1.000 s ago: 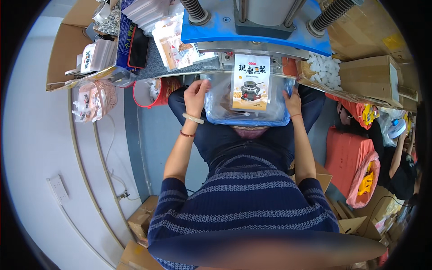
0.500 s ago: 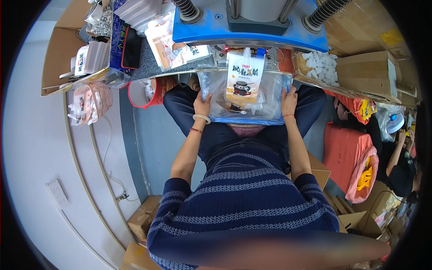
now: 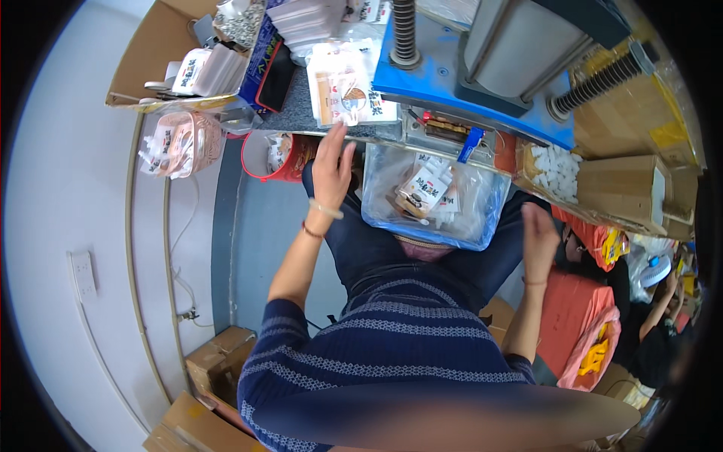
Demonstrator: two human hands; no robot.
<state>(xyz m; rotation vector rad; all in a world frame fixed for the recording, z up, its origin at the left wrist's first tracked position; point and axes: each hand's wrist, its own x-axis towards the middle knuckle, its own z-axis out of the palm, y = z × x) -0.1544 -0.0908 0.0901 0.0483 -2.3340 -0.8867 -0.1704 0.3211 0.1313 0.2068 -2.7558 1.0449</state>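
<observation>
My left hand [image 3: 330,172] reaches up over the worktable's front edge, its fingers stretched out and nothing in them. Its fingertips lie at the lower edge of a pile of white printed spout pouches [image 3: 350,87]; I cannot tell whether they touch. On my lap sits a plastic-lined blue bin [image 3: 471,239] holding several filled-looking spout pouches [image 3: 423,188]. My right hand [image 3: 539,239] is raised to the right of the bin, fingers extended and slightly apart, with nothing visible in it. Beyond the bin stands a blue press machine [image 3: 444,75] with springs on its posts.
A cardboard box of small white caps [image 3: 556,169] stands at the table's right. A red bucket [image 3: 260,175] is below the table's left part. A pink basket [image 3: 197,143] hangs at the left. A dark phone [image 3: 276,79] lies on the table. Another person works at the far right.
Both hands have let go of the bin; the left moved up to the table pouches, the right outward. The pouch that hung at the machine now lies in the bin. The view has turned.
</observation>
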